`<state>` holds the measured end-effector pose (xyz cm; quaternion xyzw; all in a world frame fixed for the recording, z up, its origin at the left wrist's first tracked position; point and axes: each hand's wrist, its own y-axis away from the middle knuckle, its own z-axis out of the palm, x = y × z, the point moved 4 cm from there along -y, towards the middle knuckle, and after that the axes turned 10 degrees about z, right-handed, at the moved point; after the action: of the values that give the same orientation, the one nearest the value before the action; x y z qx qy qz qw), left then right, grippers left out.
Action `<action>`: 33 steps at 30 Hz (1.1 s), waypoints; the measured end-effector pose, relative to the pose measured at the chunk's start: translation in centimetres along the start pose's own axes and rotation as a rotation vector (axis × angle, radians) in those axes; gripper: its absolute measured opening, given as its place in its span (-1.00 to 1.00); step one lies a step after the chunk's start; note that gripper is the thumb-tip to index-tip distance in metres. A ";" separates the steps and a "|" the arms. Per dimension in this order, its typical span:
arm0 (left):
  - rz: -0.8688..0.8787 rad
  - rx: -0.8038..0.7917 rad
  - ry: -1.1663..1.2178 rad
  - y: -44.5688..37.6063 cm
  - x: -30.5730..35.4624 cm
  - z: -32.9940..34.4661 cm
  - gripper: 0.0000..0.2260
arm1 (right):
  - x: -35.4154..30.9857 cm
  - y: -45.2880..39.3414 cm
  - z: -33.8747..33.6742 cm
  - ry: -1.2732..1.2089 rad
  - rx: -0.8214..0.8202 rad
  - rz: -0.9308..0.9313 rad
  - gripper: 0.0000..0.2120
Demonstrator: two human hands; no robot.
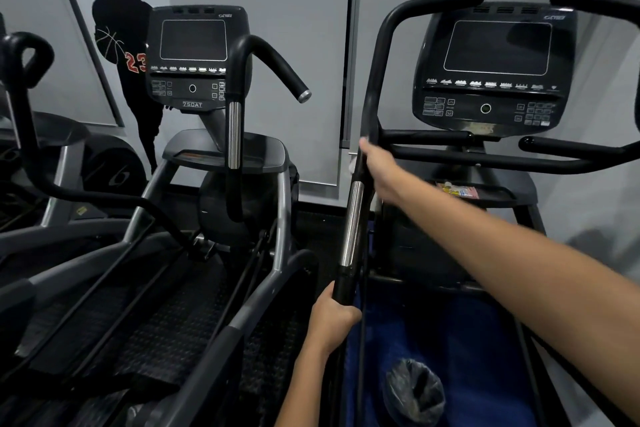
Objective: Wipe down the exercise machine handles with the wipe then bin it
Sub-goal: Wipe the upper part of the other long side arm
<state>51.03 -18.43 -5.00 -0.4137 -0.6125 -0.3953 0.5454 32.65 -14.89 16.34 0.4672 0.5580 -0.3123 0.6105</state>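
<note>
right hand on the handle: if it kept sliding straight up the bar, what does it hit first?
Probably nothing but more handle: above the right hand the bar runs free up to its top bend. The cross bar looks close, depth unclear.

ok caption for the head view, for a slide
Right hand wipes the elliptical's handle while the left hand grips it lower down.

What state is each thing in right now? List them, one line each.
Left hand: grips the lower end of the handle.
Right hand: wrapped round the handle, above the chrome section.
Wipe: white edge showing under the right hand.
Handle: upright, held by both hands.
Right console screen: dark, off.
Left console screen: dark, off.
Bin: open, lined with a bag.
</note>
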 end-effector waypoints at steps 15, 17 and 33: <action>0.006 0.025 0.038 0.1 0.4 0.1 -0.76 | 10.8 3.0 0.8 0.001 -0.086 0.099 0.00; 0.018 0.017 0.049 0.2 0.7 0.1 -0.72 | 14.5 5.2 0.8 0.049 -0.106 0.164 0.01; -0.003 0.016 0.000 0.0 0.1 0.1 -0.72 | -1.1 0.9 0.2 0.093 0.105 -0.102 -0.25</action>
<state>51.02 -18.35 -4.94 -0.4083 -0.6163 -0.3912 0.5481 33.31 -14.89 17.56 0.4836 0.5917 -0.3497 0.5419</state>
